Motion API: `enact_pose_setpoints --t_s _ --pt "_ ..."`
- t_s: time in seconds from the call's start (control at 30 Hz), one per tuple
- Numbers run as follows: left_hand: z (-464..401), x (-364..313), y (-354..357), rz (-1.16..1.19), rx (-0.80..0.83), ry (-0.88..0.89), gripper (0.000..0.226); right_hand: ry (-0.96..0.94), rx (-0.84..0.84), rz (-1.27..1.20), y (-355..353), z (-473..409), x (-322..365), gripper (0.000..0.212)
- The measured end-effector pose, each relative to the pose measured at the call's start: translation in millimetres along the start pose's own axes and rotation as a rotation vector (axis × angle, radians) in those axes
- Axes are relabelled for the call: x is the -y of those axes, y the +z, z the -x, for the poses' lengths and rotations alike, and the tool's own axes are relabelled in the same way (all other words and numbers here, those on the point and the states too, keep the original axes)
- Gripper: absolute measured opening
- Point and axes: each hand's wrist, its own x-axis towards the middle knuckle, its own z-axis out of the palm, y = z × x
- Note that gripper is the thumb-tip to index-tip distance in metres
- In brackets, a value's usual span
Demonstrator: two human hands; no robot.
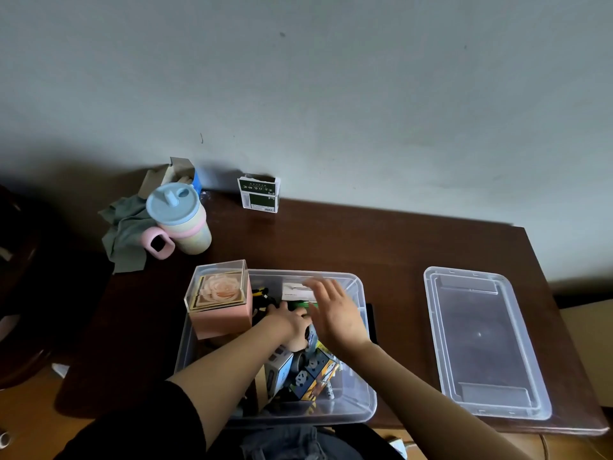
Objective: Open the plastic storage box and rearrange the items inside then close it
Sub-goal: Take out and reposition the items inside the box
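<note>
Both hands down in the open storage box [361, 376], left hand [288, 323] curled among the packed items, grasp hidden, right hand [335, 310] spread flat above them; risk of knocking the rose case [219, 300] just left of the left hand.

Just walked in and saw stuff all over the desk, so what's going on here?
A person is sorting a clear storage box on the desk. Its lid is off, lying flat to the right. Both hands are inside: the left hand reaches down among the items, the right hand hovers open above them. A rose case sits at the box's far-left corner.
</note>
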Motion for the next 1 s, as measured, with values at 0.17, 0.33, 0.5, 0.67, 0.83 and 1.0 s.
enact_pose_setpoints --t_s 0.17,0.33,0.5,0.67,0.83,1.0 --pt "16.6 0.6 -15.7 0.174 -0.023 0.036 0.049 0.495 0.305 -0.275 -2.8 15.2 7.5 0.025" --pt "27.2 16.2 -20.1 0.494 -0.194 -0.025 0.025 0.882 0.507 -0.532 17.5 11.7 5.3 0.03" --pt "37.9 24.8 -17.7 0.519 -0.32 -0.272 0.023 1.086 0.339 -0.678 25.5 7.6 -5.2 0.039" --pt "38.1 25.2 -19.6 0.869 -0.469 -0.336 0.024 1.026 0.263 -0.773 27.7 7.7 -6.6 0.06" --pt "30.9 20.0 -25.0 1.125 -0.478 -0.291 0.045 1.043 0.218 -0.768 28.7 5.0 -3.9 0.059" --pt "22.1 10.0 -18.3 1.146 -0.546 -0.272 0.052 1.089 0.224 -0.785 29.9 2.9 -9.6 0.058"
